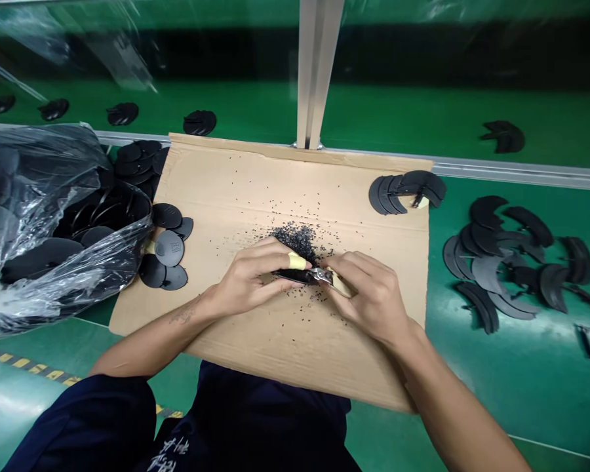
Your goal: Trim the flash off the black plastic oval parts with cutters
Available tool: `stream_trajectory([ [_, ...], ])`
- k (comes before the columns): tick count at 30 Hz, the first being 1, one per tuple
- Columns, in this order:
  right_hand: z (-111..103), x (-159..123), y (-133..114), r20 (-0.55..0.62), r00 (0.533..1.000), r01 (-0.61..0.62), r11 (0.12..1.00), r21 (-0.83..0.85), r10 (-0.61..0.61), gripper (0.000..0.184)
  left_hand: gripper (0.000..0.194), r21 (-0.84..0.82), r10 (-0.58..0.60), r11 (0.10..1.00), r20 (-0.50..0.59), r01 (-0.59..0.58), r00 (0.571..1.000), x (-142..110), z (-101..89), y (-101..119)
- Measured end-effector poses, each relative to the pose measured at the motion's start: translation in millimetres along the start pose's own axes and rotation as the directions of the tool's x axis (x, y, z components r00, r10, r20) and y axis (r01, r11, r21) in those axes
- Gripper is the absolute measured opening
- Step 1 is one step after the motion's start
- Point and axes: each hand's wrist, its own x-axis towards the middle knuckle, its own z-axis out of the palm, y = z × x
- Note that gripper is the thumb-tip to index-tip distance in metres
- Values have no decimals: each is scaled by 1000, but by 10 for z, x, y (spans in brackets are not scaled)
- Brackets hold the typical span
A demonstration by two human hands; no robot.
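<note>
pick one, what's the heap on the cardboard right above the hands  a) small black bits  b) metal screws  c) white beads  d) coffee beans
a. A heap of small black bits lies on the cardboard, just above the left hand and right hand, with more scattered around it.

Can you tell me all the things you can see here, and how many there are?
cardboard sheet: one, tan, on the green bench
black crumbs: very many, black, heaped and scattered on the cardboard
plastic bag: one, clear, at left, holding dark discs
loose discs: five, black and grey, on the cardboard beside the bag
half-moon pieces: many, black, on the bench at right
small metal cutters: one pair, silver, between the hands
black piece: one, black, in the left hand
yellow finger cover: one, yellow, on a left finger
left hand: one, holding the black piece
right hand: one, on the cutters
</note>
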Motion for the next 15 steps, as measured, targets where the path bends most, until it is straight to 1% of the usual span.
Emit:
stream_trajectory([
  [6, -6, -21, -4, -29, 998, 49, 990, -134, -54, 15, 25, -37, 24, 999, -11, -24, 1000, -9, 29, -5],
  [10, -2, -47, -18, -26, 999, 32, 979, -203, -38, 17, 23, -57, 20, 998, -23, -21, 1000, -18, 58, -2],
  [13, 11, -60, -19, -28, 999, 27, 988, -152, -31, 17, 20, -63, 11, 998, -21, -12, 1000, -4, 53, 24],
  [15, 22, -56, -14, -41, 999, 6, 995, -98, -10, 19, 21, -29, -1, 1000, -4, 1, 1000, 17, 29, 50],
])
